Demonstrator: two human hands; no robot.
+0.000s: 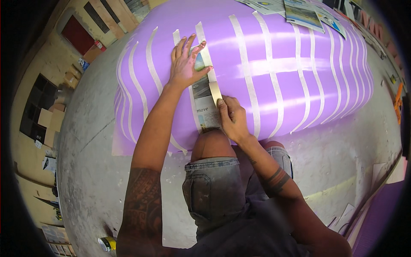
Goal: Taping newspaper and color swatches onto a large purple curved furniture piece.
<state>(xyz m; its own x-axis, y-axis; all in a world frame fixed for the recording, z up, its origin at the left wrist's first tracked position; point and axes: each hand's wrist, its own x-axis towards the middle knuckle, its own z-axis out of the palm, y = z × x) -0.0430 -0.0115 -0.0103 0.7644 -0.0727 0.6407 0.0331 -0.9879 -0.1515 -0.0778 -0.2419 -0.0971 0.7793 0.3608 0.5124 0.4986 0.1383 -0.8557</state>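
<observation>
A large, glossy purple rounded form [220,40] fills the upper middle, crossed by several pale strips of masking tape [244,64]. Between two of these strips lies a narrow piece of newspaper [204,96]. My left hand [186,64] rests with spread fingers on the upper end of that newspaper and the tape beside it. Pinched in my right hand [233,118] is a loose, curling length of masking tape [215,91], at the newspaper's right edge. Its upper part runs along the surface toward my left hand. My knee hides the lower end of the newspaper.
More newspaper sheets [302,15] lie on top of the form at the far right. Grey concrete floor [94,171] surrounds it. A yellow-labelled can [107,243] stands at the lower left. Cardboard boxes [52,120] line the left wall, and an orange object [398,100] is at the right.
</observation>
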